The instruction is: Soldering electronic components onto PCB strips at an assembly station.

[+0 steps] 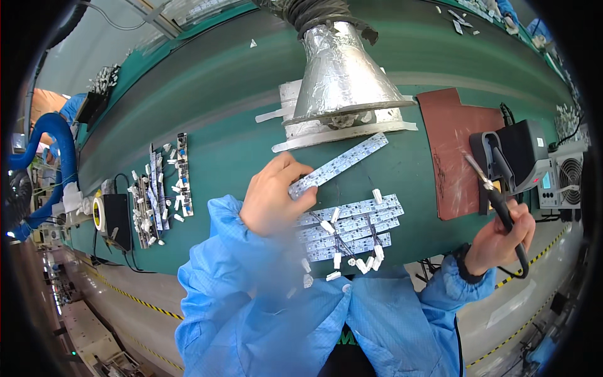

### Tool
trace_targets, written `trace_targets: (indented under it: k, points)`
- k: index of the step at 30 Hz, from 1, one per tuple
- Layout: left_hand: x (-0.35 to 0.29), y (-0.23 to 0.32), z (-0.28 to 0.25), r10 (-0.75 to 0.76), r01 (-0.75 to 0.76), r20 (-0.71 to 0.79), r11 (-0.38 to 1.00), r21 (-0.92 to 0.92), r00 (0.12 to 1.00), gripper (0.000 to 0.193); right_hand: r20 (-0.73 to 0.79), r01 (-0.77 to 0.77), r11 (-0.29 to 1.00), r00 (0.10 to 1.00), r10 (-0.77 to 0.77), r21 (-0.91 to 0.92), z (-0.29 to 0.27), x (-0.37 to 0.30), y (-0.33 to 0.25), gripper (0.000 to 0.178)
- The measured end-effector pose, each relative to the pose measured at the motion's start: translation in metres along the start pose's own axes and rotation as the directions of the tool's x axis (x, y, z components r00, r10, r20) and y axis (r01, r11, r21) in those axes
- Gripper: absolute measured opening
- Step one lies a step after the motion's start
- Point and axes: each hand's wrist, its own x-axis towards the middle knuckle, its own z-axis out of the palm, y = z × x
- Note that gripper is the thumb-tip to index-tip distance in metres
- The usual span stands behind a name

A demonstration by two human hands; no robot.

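Note:
Between the thumb and fingers of my left hand [276,193] is one end of a long white circuit board strip [342,164], tilted up to the right over the green mat. Dark wires hang off it, one ending in a white connector [377,195]. My right hand [501,237] grips the black handle of a soldering iron [499,204], its metal tip pointing up and left beside the soldering station. Just below my left hand lie several similar circuit board strips [352,226] in a stack, with wires and white connectors trailing toward me.
A foil-covered fume hood [345,75] stands at the back middle. On the right are a brown pad [443,157], a soldering iron holder [493,157] and a soldering station [562,182]. More boards with connectors [151,195] and a solder reel [99,215] sit left. Other people work at the far edges.

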Motion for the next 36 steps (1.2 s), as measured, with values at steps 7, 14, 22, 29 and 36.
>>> trace_targets:
  k: [7,14,22,29,36]
  points:
    - [0.003,-0.015,0.03,-0.072,0.024,-0.125,0.936,-0.351,0.99,0.033,0.423,0.25,0.964,0.866,-0.267,0.095,0.096,-0.007,0.012,0.046]
    - [-0.004,-0.022,0.031,0.03,-0.067,-0.142,0.962,-0.263,0.989,0.037,0.541,0.242,0.964,0.799,-0.264,0.113,0.103,-0.016,0.028,0.046]
    - [-0.005,-0.024,0.026,0.063,-0.075,-0.071,0.981,-0.177,0.996,0.036,0.449,0.284,0.958,0.851,-0.271,0.04,0.097,-0.01,0.057,0.044]
    - [-0.007,-0.026,0.027,0.058,-0.064,-0.047,0.985,-0.159,0.997,0.036,0.478,0.261,0.965,0.846,-0.237,0.016,0.098,-0.012,0.057,0.045]
    - [-0.01,-0.023,0.013,-0.143,0.174,0.106,0.904,-0.391,0.984,0.029,0.177,0.148,0.98,0.969,-0.171,0.136,0.108,-0.003,0.059,0.043]
